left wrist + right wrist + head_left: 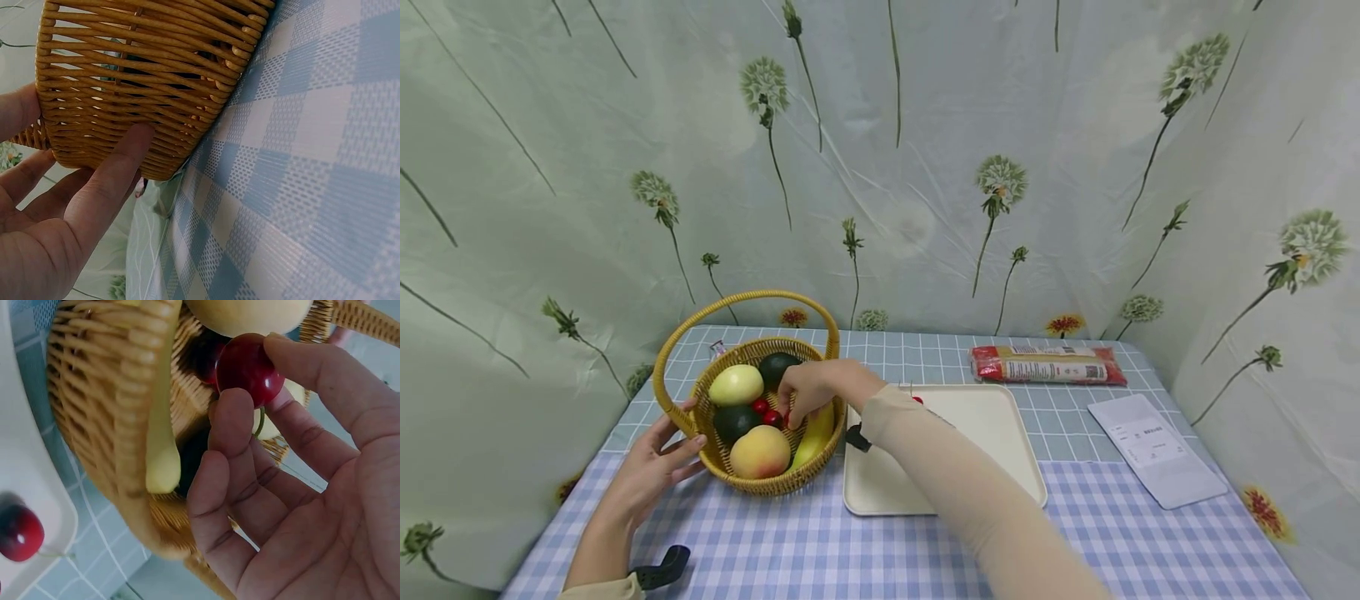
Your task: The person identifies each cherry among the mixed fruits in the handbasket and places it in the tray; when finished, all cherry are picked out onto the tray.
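A wicker basket [752, 486] with a tall handle holds fruit: a peach [760, 452], a banana [815, 437], a pale yellow-green round fruit [736, 385], two dark green fruits and small red cherries [772, 418]. My left hand [651, 467] grips the basket's left side near the handle's foot; in the left wrist view one finger [115, 172] lies along the woven wall. Over the basket's inside, my right hand [811, 387] pinches a dark red cherry [250, 370] between thumb and fingers, its green stem pointing down toward the palm.
Right of the basket lies a cream tray [872, 487], partly under my right forearm, with a cherry [22, 532] on it. A red and clear package [1048, 365] lies at the back right, and a white labelled pouch [1157, 450] at the right edge. Curtain hangs behind.
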Demonstrator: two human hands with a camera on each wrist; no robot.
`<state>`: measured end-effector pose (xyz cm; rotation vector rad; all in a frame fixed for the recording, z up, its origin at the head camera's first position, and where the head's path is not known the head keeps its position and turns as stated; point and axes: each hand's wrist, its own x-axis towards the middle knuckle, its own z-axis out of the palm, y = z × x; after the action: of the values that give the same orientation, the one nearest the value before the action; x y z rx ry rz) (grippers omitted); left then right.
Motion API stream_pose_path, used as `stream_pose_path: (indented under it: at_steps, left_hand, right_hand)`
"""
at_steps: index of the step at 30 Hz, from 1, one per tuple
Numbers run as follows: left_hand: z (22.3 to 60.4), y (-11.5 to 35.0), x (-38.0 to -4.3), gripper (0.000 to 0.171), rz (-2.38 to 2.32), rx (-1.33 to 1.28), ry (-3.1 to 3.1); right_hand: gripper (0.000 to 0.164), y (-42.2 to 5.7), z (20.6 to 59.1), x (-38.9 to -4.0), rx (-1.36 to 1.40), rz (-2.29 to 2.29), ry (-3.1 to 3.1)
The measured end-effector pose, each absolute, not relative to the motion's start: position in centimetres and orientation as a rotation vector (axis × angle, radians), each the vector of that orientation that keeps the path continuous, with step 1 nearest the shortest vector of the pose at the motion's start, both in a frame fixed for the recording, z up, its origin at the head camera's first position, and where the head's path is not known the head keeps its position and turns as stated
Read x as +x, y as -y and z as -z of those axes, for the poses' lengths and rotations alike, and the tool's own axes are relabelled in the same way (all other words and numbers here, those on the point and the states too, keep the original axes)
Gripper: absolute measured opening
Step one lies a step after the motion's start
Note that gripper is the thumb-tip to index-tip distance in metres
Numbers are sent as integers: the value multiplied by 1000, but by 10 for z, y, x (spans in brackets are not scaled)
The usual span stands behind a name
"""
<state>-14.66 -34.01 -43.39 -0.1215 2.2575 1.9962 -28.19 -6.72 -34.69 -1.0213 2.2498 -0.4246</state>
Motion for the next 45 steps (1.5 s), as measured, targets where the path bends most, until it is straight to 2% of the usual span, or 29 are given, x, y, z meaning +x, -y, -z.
stream_pose_path:
  at_steps: [16,34,45]
  left_hand:
    - [435,341,-147,81,-1999,-130,-2249]
    - [436,343,-150,83,-1955,-162,-2262]
    - [437,344,-150,82,-1953,-142,-2270]
  right_hand:
    - [18,1,325,-277,-1163,525,-2280]
    - [20,-106,349,-289,-898,585,-2427]
    - [20,-150,377,-296,-748,599,-2504]
